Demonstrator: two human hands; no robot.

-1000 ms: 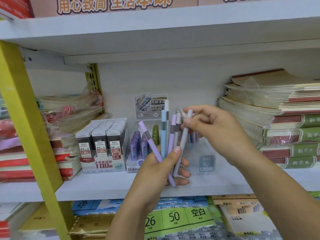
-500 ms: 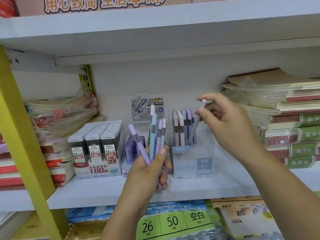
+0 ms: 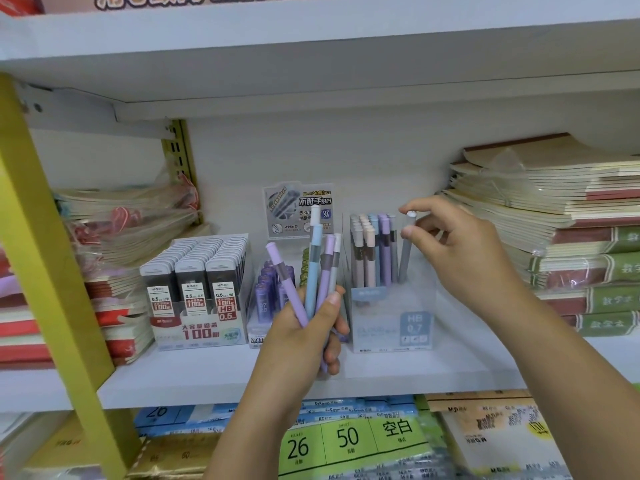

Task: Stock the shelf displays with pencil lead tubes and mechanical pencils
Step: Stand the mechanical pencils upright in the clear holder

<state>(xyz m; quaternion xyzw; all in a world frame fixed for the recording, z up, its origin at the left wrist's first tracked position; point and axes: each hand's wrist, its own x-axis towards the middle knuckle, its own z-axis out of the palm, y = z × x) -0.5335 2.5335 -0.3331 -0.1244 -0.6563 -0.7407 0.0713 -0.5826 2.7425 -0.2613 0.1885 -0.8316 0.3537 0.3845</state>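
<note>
Four slim pastel plastic mechanical pencils point(image 3: 313, 265), smooth and cylindrical, fan upward from the left hand point(image 3: 304, 327), fingers point(image 3: 341, 329) curled round their lower barrels. Right hand point(image 3: 460, 244) pinches a matte grey mechanical pencil point(image 3: 405, 258) near its white cap. Its lower end stands inside the clear plastic display box point(image 3: 391, 327) on the white shelf point(image 3: 207, 379), beside upright pastel pencils point(image 3: 372, 251).
</note>
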